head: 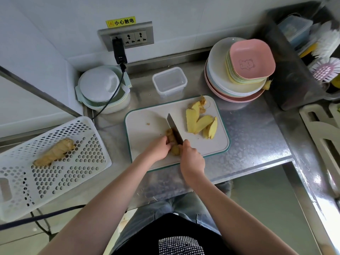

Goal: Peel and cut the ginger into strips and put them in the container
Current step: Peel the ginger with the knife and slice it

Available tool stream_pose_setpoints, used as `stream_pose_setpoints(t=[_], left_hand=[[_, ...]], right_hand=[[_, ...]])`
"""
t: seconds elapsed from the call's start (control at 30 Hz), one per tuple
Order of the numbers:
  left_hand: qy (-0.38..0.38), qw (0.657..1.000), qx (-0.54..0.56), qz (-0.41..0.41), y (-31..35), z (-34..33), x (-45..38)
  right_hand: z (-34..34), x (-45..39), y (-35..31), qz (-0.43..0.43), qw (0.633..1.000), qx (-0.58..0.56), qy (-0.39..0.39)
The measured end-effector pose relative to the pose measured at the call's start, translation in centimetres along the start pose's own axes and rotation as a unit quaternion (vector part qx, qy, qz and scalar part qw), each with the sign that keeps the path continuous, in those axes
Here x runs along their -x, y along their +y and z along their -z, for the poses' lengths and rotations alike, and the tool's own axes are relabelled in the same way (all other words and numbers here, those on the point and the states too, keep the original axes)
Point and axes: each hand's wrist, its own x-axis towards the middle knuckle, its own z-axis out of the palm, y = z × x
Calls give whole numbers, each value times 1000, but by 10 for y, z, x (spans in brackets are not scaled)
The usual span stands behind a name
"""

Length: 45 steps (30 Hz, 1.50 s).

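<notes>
Steel table [253, 137]; mid-frame, left hand [158, 149] fingers curl round ginger [172, 139], right hand [192, 158] grips knife [174, 128] near the cutting board [145, 124] front edge.

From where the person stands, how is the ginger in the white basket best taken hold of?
Grip the ginger across its thick middle, fingers coming down from above. It lies flat and alone on the basket floor, its long axis slanting from near-left to far-right, so a pinch across the narrow width should fit. The left hand is nearer, though busy now.
</notes>
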Motion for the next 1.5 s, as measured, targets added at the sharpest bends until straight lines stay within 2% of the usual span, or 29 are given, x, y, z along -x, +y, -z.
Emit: stream_pose_setpoints(t=[0.1,0.27,0.3,0.4,0.43,0.5,0.57,0.67,0.83,1.03,1.13,1.27,1.4,1.5], left_hand=[[3,1000,-3,2,0,0,0],[9,999,35,23,-4,0,4],[32,998,41,18,-5,1,5],[168,984,53,-7,-10,5,5],[186,979,78,-8,-10,7,3],[165,979,120,-9,-6,9,3],[140,985,98,-13,0,6,3],[147,987,54,-36,5,-1,-1],[142,987,71,-16,1,3,-2],[147,981,127,12,4,9,7],[198,957,211,-22,2,10,14],[293,933,133,-161,-4,9,18],[285,934,57,-207,-13,-2,26],[226,949,-11,-219,-17,-14,33]], right_hand=[[4,-5,13,-1,1000,1,5],[15,-3,36,-44,991,-113,52],[16,-2,39,-46,990,-121,54],[15,-2,45,-52,986,-145,60],[14,-3,46,-59,983,-159,65],[13,-3,46,-71,976,-195,69],[12,-3,45,-70,972,-216,64],[12,-1,40,-41,976,-208,46],[8,3,32,-25,980,-196,23],[7,5,31,-29,971,-233,41],[11,3,34,-33,964,-255,64],[15,-1,34,-42,948,-303,90],[13,-2,31,-54,933,-343,90],[8,0,34,-57,954,-280,93]])
